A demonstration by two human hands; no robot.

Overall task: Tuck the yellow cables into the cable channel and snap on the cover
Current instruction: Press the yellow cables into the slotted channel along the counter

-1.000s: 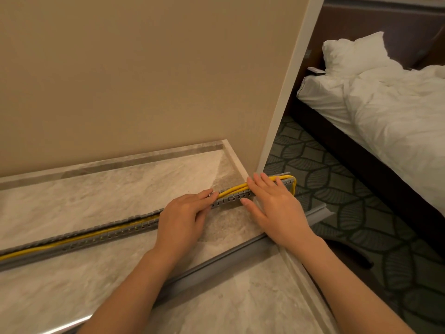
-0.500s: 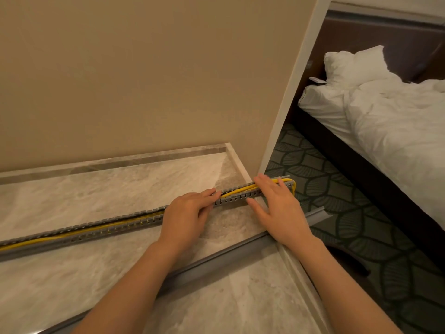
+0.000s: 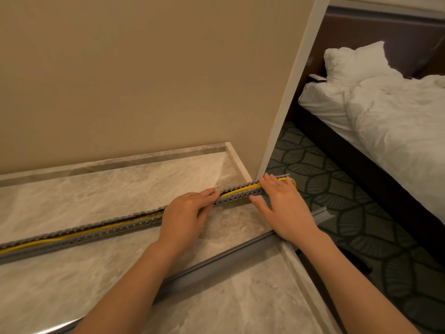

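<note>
A long grey slotted cable channel [image 3: 101,231] lies diagonally across the marble counter [image 3: 72,194], its right end jutting past the counter edge. Yellow cables [image 3: 240,190] run inside it and loop out at the right end. My left hand [image 3: 187,218] rests palm down on the channel's middle, fingers pressing on it. My right hand [image 3: 281,206] lies flat over the channel's right end, fingers spread on the cables. The grey cover strip [image 3: 231,259] lies loose on the counter, nearer to me, under my right wrist.
A beige wall [image 3: 144,80] rises behind the counter, ending in a white corner post [image 3: 289,92]. To the right, past the counter edge, are patterned carpet [image 3: 361,225] and a bed with white linen [image 3: 397,121].
My right hand has slid slightly toward the channel's right end, flattening the yellow cables lower into the channel. My left hand holds the same spot. The view has shifted a little.
</note>
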